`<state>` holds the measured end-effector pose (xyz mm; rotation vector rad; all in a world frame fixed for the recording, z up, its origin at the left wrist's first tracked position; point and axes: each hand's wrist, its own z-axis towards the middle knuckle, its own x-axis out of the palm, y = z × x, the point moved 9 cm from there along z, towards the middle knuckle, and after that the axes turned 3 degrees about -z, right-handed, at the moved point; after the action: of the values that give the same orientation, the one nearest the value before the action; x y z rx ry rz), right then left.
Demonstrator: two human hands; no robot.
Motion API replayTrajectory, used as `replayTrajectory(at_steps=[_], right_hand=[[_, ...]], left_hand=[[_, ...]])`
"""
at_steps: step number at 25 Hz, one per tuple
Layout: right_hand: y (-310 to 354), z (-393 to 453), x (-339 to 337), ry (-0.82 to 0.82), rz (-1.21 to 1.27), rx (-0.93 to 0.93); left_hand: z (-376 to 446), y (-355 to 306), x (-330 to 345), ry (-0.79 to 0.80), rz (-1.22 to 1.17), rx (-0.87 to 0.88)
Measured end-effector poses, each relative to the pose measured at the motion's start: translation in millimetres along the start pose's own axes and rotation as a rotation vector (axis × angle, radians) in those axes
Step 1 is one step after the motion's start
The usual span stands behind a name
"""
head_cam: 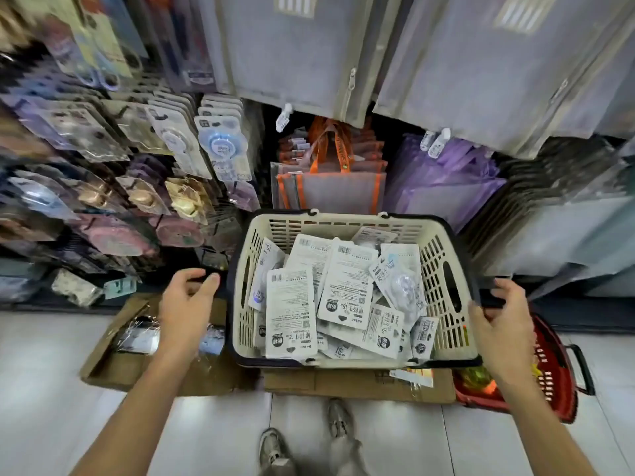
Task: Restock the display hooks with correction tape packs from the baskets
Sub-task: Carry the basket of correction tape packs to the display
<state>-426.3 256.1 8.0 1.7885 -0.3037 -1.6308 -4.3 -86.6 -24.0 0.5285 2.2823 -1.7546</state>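
A cream plastic basket (343,219) with a dark rim is held in front of me, above the floor. It is heaped with white correction tape packs (343,286), most lying back side up. My left hand (189,297) curls round the black handle that sticks out on the basket's left side. On the right side, my right hand (501,314) grips the other black handle. Carded correction tape packs (220,146) hang in rows on the display hooks at the left.
A red basket (553,372) stands on the floor at the right, beside flattened cardboard (360,384) under the cream basket. An open carton (113,355) lies at the left. Grey mesh bags (302,56) hang overhead, with orange-trimmed bags (336,190) and purple bags (443,183) behind. My shoes (275,451) are below.
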Motion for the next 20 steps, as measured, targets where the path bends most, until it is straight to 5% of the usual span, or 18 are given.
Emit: replayTrajectory(at_steps=[3, 7, 13, 20], right_hand=[[-6, 38, 49, 0.22, -0.212, 0.086], [-34, 57, 73, 0.256, -0.227, 0.056], [-25, 46, 66, 0.339, 0.013, 0.053], [135, -75, 130, 0.549, 0.038, -0.311]], left_hand=[[6, -9, 53, 0.115, 0.44, 0.039], [-15, 20, 56, -0.066, 0.555, 0.043], [-30, 56, 28, -0.049, 0.27, -0.112], [-118, 183, -187, -0.424, -0.005, -0.328]])
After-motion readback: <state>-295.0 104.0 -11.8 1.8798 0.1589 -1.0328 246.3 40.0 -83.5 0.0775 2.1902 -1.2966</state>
